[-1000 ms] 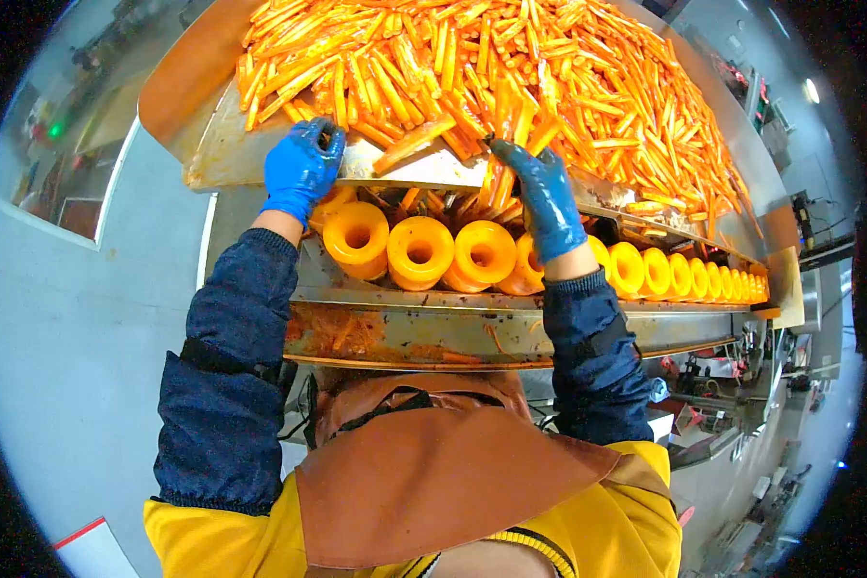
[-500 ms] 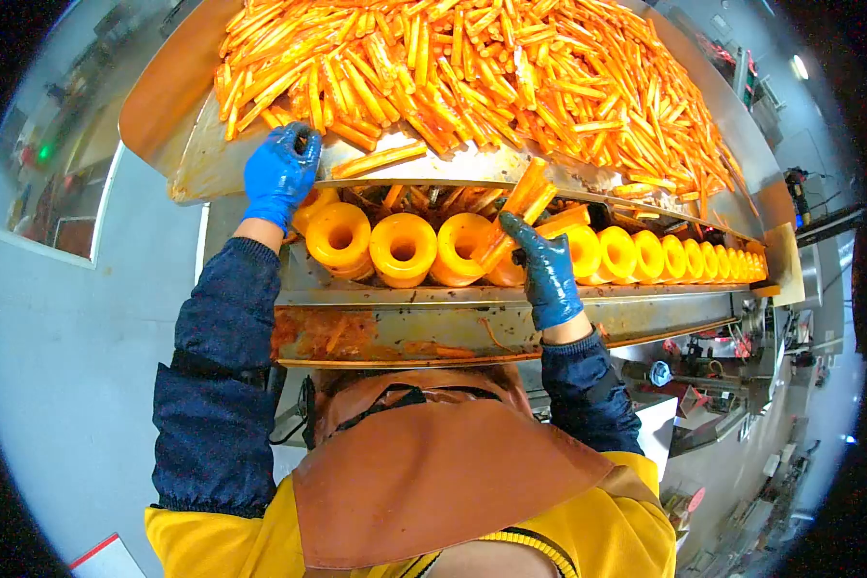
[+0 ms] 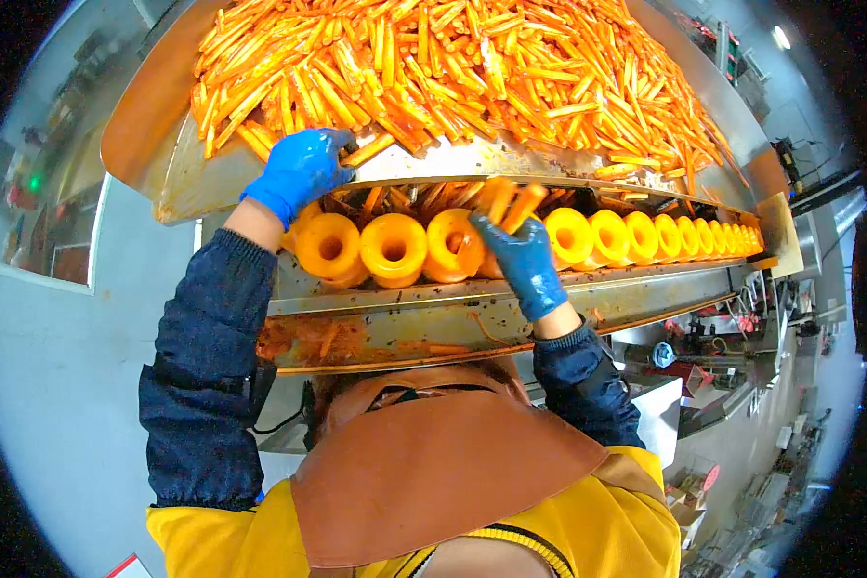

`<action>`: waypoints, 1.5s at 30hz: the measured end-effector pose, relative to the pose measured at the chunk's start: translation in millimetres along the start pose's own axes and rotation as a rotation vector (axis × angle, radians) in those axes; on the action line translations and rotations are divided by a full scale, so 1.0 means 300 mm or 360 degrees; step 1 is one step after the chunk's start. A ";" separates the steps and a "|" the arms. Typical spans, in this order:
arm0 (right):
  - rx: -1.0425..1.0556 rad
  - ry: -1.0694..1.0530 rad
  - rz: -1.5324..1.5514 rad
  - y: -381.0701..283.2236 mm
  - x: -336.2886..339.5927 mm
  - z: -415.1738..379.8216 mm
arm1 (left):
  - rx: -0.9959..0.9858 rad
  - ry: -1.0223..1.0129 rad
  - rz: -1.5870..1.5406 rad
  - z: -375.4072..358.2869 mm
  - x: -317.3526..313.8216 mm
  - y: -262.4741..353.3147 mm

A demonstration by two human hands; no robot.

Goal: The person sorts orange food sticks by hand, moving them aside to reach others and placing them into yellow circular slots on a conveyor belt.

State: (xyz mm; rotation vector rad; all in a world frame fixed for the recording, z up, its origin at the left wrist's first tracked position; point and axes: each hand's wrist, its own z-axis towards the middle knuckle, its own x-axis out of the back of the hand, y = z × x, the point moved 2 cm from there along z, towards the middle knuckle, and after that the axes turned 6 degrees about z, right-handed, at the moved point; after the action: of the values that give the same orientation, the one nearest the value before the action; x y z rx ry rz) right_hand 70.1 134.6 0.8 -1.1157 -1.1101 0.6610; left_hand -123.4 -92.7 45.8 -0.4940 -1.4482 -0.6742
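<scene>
At centre frame the right hand, in a blue glove, grips a few orange sticks, fingers closed around them, just above the row of yellow rollers; half a second ago it held them slightly lower and to the right; the left hand, upper left, has shifted from the tray edge onto the heap of sticks, fingers curled over one stick, loosely closed.
</scene>
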 end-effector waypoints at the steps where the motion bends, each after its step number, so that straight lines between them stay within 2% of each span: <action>1: 0.0165 0.0146 0.0057 -0.037 0.024 -0.013 | -0.0027 -0.0041 0.0030 0.011 0.007 0.004; 2: 0.0330 0.0291 0.0114 -0.056 0.050 -0.027 | -0.0052 -0.0083 0.0059 0.016 0.009 0.008; 3: 0.0443 0.0146 -0.0862 -0.013 0.072 -0.035 | -0.0052 -0.0084 0.0058 0.013 0.004 0.007; 4: 0.0441 0.0148 -0.0860 -0.017 0.061 -0.030 | -0.0002 0.0086 -0.0069 0.007 0.003 0.003; 5: 0.0388 0.0180 -0.0244 -0.028 0.034 -0.022 | 0.0041 0.0253 -0.0193 -0.001 0.014 0.011; 6: 0.0329 0.0205 0.0372 -0.038 0.011 -0.019 | 0.0036 0.0249 -0.0189 -0.015 0.016 0.022; 8: 0.0529 0.0077 -0.0299 -0.023 -0.032 0.011 | 0.0124 0.0525 -0.1112 -0.076 0.059 0.074; 9: 0.0615 0.0160 -0.0293 0.009 -0.038 0.012 | 0.0193 0.0462 -0.1534 -0.111 0.044 0.103; 10: 0.0702 0.0244 -0.0286 -0.020 -0.046 0.008 | 0.0131 0.0343 -0.1595 -0.134 0.009 0.110; 12: 0.0379 0.0208 -0.0009 -0.053 -0.031 0.003 | 0.0065 0.0166 -0.1622 -0.175 -0.117 0.138; 14: 0.0468 0.0197 0.0126 -0.078 -0.044 0.010 | -0.0025 0.0094 -0.1193 -0.241 -0.113 0.184; 15: 0.0399 0.0101 0.0358 -0.097 -0.057 0.011 | -0.0085 -0.0128 -0.1134 -0.252 -0.101 0.182; 16: 0.0327 0.0006 0.0588 -0.121 -0.079 0.012 | -0.0077 -0.0125 -0.1130 -0.256 -0.095 0.165; 17: 0.0130 -0.0082 0.0760 -0.106 -0.125 0.024 | 0.0023 -0.0026 -0.1332 -0.260 -0.088 0.134; 19: 0.0250 -0.0237 0.0795 -0.141 -0.224 0.039 | 0.0202 0.0120 -0.1757 -0.259 -0.029 0.076; 20: 0.0311 -0.0319 0.0851 -0.147 -0.291 0.056 | 0.0268 0.0237 -0.1724 -0.257 0.017 0.054; 22: 0.0164 -0.0542 0.0640 -0.147 -0.406 0.072 | 0.0456 0.0386 -0.1662 -0.236 0.040 -0.011; 23: 0.0381 -0.0523 0.0572 -0.154 -0.434 0.074 | 0.0463 0.0396 -0.1655 -0.230 0.040 -0.043; 24: 0.0295 -0.0723 0.0244 -0.140 -0.446 0.087 | 0.0432 0.0448 -0.1562 -0.226 0.034 -0.078; 26: 0.0433 -0.0562 -0.0037 -0.204 -0.399 0.055 | 0.0396 0.0510 -0.1462 -0.218 0.033 -0.155; 28: 0.0448 -0.0597 0.0046 -0.207 -0.343 0.070 | 0.0308 0.0508 -0.1075 -0.214 0.036 -0.229; 29: 0.0465 -0.0600 0.0034 -0.201 -0.308 0.097 | 0.0418 0.0346 -0.0787 -0.199 0.049 -0.266; 30: 0.0279 -0.0651 0.0129 -0.184 -0.275 0.134 | 0.0421 0.0354 -0.0796 -0.181 0.048 -0.285; 32: 0.0238 -0.0332 -0.0145 -0.225 -0.198 0.216 | 0.0202 0.0547 0.0125 -0.134 0.057 -0.299; 34: 0.0654 -0.0052 -0.0482 -0.251 -0.164 0.329 | 0.0101 0.0510 0.0167 -0.059 0.049 -0.301; 36: 0.0910 -0.0003 -0.0880 -0.241 -0.192 0.443 | -0.0127 0.0317 0.0085 0.034 0.034 -0.257; 37: 0.0751 -0.0153 -0.1088 -0.263 -0.221 0.471 | -0.0092 0.0113 0.0116 0.076 0.020 -0.235; 38: 0.0588 -0.0304 -0.1291 -0.288 -0.253 0.494 | -0.0095 0.0115 0.0118 0.111 0.013 -0.216; 40: 0.0557 -0.0286 -0.1422 -0.246 -0.310 0.569 | -0.0040 0.0100 0.0096 0.167 -0.008 -0.198; 41: 0.0524 -0.0272 -0.1553 -0.230 -0.322 0.584 | -0.0156 0.0286 -0.0008 0.176 -0.021 -0.186; 42: 0.0521 -0.0270 -0.1552 -0.208 -0.305 0.591 | -0.0159 0.0285 -0.0007 0.177 -0.041 -0.183; 44: 0.0723 -0.0232 -0.1464 -0.190 -0.230 0.575 | -0.0079 0.0198 -0.0097 0.148 -0.030 -0.101; 45: 0.0587 -0.0301 -0.1514 -0.181 -0.191 0.568 | -0.0149 0.0251 -0.0088 0.150 -0.065 -0.081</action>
State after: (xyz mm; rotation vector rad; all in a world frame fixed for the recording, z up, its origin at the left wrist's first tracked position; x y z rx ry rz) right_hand -114.0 127.8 36.8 -0.1375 -1.4388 0.1872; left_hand -172.8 -77.3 27.7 -0.4640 -1.2898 -0.8100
